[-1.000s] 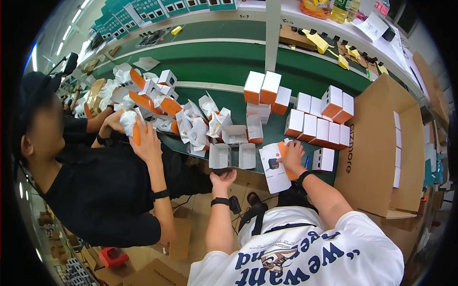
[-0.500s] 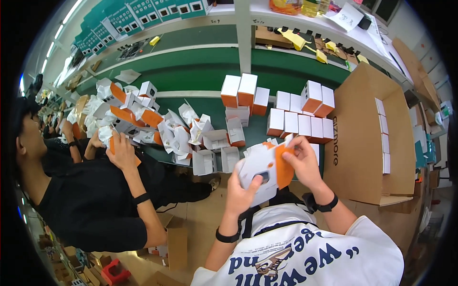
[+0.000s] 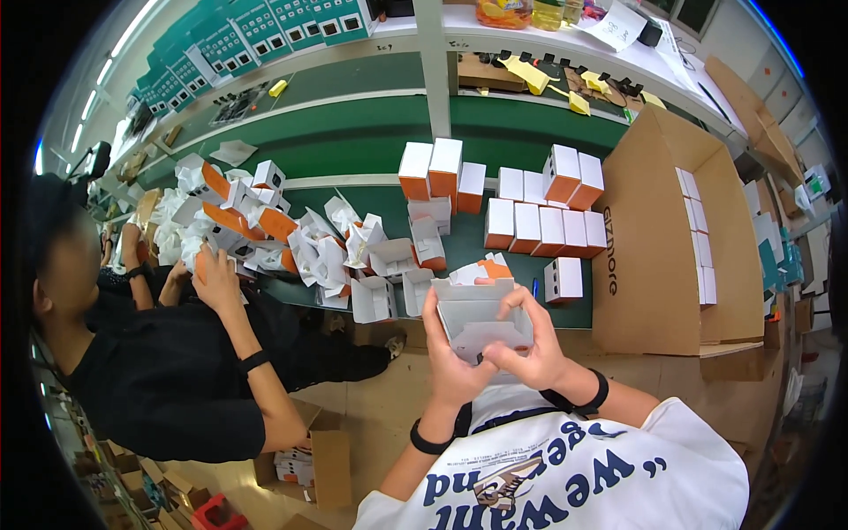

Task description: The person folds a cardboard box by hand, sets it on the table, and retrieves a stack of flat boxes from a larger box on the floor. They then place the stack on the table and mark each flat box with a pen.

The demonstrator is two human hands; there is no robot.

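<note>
An unfolded white cardboard box (image 3: 468,314) with a pale grey inside is held in front of my chest, its flaps standing open toward me. My left hand (image 3: 450,367) grips its left side. My right hand (image 3: 537,355) holds the right side, with the thumb on the lower flap and a bent finger over the inner panel. Just beyond it, a white and orange piece of packaging (image 3: 495,267) shows in part. Several open empty boxes (image 3: 374,299) stand left of my hands at the bench edge. A closed white and orange box (image 3: 564,280) stands to the right.
Several closed boxes (image 3: 539,228) stand in rows on the green bench (image 3: 349,181). A large brown carton (image 3: 643,265) at right holds more boxes. Loose packaging (image 3: 322,256) is heaped at left, where a co-worker in black (image 3: 168,371) handles pieces. A shelf post (image 3: 435,79) rises behind.
The box in my hands has turned from its printed white and orange outside to its grey inside. My right hand has moved down from the orange flap onto the box's right side.
</note>
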